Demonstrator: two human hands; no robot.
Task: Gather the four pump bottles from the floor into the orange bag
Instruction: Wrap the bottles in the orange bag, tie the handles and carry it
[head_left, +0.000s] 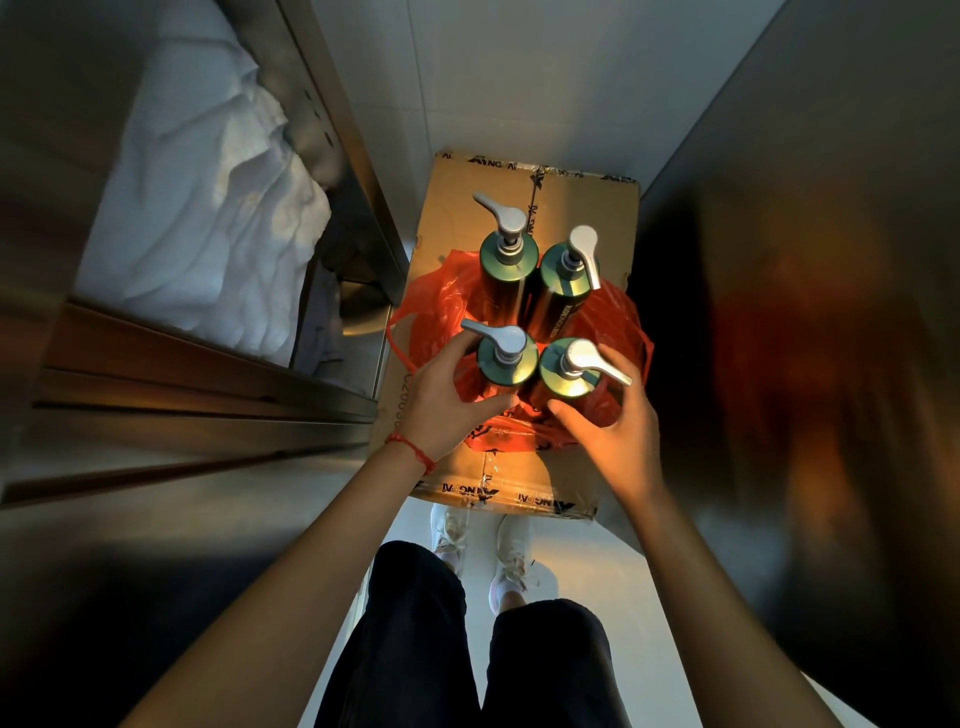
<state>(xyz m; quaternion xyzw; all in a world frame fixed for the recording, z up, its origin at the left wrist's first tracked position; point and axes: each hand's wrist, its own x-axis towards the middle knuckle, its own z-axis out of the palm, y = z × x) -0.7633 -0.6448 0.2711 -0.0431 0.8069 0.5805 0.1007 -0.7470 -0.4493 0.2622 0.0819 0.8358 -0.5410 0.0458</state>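
Seen from above, four green pump bottles stand upright in a tight square at the centre of the frame, all inside an orange bag (618, 322) that sits on a taped cardboard box (608, 218). The upper-left bottle (506, 257) and upper-right bottle (569, 273) touch side by side; the lower-left bottle (506, 358) and lower-right bottle (571, 371) stand just below them. The left hand (447, 400) curls around the lower-left bottle's side, and the right hand (615, 421) cups the lower-right one, fingers bent against it, probably to steady the pair and press them close so the bag can be drawn up. Gathering looks nearly finished. White folded cloth (208, 208) fills a shelf at upper left. White shoes (483, 540) show below the box.
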